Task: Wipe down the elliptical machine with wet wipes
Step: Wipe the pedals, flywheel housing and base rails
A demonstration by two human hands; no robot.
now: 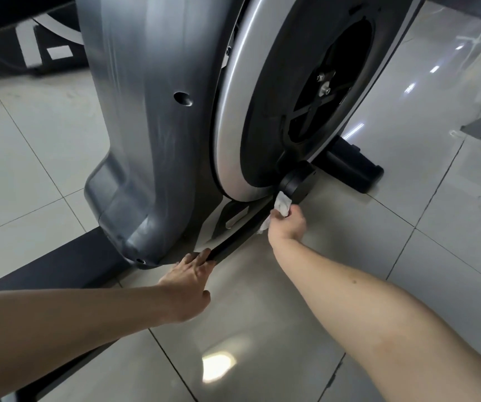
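Down low in the head view, pinching a crumpled wet wipe point(283, 203) in the right hand point(288, 223) against the black round cap point(298, 182) beneath the silver flywheel point(233, 126) of the elliptical machine point(152, 111), gripping the black base rail point(233, 240) with the left hand point(188, 288), fingers curled, hands apart above the tiled floor point(262, 300).
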